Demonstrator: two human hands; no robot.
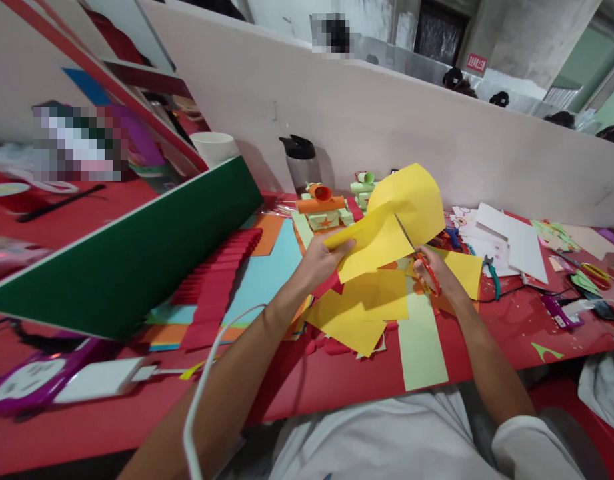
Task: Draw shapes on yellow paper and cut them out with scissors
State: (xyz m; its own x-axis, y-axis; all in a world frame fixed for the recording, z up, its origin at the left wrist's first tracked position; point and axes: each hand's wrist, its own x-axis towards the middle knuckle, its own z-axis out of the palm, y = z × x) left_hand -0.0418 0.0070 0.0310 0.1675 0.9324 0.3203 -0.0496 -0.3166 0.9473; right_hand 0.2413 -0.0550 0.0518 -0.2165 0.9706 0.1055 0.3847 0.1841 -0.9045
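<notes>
At the bottom edge of the frame we see white cloth [387,433] below the edge of the red table [337,393]. Right of centre, a long pale-green paper strip [423,353] lies next to flat yellow paper sheets [371,293]. Above them, mid-frame, our left hand [327,258] pinches the left side of a large curled yellow paper sheet [411,197], raised over the table. Our right hand [444,273] grips scissors with orange-red handles [429,268], their blades at that raised sheet. Behind, we find an orange paper roll [321,205], then a translucent bottle with a black lid [301,160] before a white partition [387,113].
</notes>
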